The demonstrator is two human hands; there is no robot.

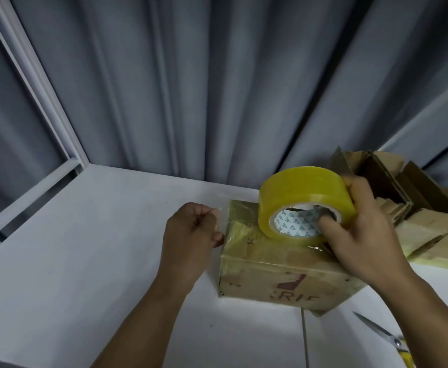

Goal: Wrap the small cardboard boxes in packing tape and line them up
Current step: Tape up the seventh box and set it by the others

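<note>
Scissors (385,338) cut off; box (278,272) print unreadable.

Tape roll (301,193) in right hand (363,232), atop taped box (276,272)

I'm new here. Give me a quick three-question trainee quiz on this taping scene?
1. True or false: the tape roll lies flat on the table.
2. Which of the hands grips the roll? A) left hand B) right hand
3. What tool lies at the lower right, untouched?

Key: 1. False; it is held over the cardboard box. 2. B. 3. The scissors.
</note>
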